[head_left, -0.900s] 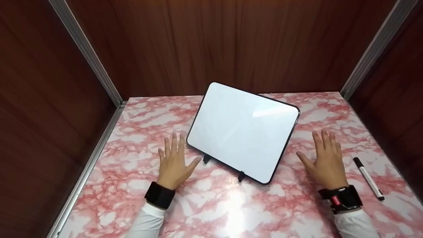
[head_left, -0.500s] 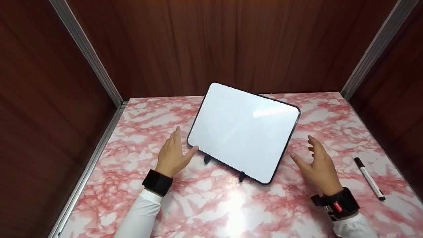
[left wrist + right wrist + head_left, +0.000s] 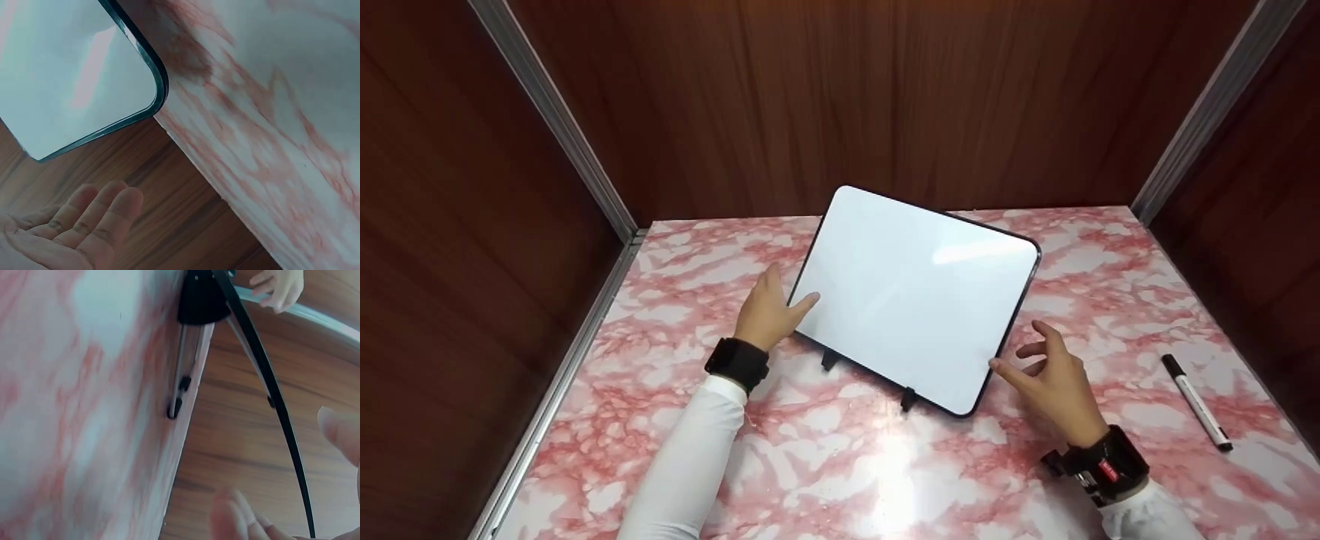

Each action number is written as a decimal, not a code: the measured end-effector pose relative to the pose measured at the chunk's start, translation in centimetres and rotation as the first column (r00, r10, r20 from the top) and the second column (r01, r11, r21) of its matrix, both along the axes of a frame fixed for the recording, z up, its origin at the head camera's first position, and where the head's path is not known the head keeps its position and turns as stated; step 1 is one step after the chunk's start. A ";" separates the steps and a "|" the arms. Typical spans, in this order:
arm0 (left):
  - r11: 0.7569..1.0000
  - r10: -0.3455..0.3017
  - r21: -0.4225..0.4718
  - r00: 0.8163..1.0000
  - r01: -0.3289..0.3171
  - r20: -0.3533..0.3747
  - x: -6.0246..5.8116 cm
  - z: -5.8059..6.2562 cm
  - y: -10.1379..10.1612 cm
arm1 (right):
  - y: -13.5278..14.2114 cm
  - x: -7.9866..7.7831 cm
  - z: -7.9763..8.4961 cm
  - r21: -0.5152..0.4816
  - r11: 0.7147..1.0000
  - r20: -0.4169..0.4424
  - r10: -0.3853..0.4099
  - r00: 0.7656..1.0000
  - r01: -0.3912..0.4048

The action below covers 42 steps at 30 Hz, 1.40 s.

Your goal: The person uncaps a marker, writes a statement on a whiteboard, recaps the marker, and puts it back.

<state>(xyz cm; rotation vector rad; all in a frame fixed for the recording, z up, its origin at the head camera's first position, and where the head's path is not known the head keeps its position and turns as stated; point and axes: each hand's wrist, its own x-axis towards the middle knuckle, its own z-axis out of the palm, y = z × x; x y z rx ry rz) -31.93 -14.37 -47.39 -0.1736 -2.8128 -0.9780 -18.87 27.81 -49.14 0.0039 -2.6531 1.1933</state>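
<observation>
A whiteboard (image 3: 915, 300) with a thin black frame stands tilted back on a stand, turned at an angle to the back wall. My left hand (image 3: 765, 315) is at its left edge, fingers extended and thumb overlapping the white face in the head view. In the left wrist view, relaxed fingers (image 3: 107, 214) show below the board's corner, apart from it. My right hand (image 3: 1057, 382) is by the right edge, thumb tip right at the frame and fingers loosely bent. Edge-on in the right wrist view, the board passes between thumb and fingers, with the stand's black hub (image 3: 202, 301) and thin legs behind.
On the right of the red-and-white marbled table (image 3: 810, 480) lies a white marker (image 3: 1200, 405) with a black cap. Brown wood-grain panels (image 3: 825, 105) with metal corner strips enclose the back and sides. Two black clips (image 3: 907, 399) stick out below the board's lower edge.
Both hands have come from flat, spread poses toward the whiteboard's sides: the left moved up and right, the right moved left and turned inward. The board and marker stayed in place.
</observation>
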 end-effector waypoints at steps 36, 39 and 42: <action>0.953 -0.088 0.302 0.965 0.009 0.248 -4.7 -0.9 2.5 | -6.0 0.7 -3.1 -0.382 0.920 0.115 0.141 0.983 -0.087; 0.955 -0.076 0.298 0.965 -0.003 0.252 -4.8 -1.0 2.5 | -6.2 0.7 -3.2 -0.398 0.914 0.124 0.131 0.984 -0.071; 0.953 -0.070 0.303 0.964 -0.011 0.257 -4.8 -1.1 2.5 | -6.1 0.7 -3.0 -0.393 0.917 0.138 0.123 0.983 -0.060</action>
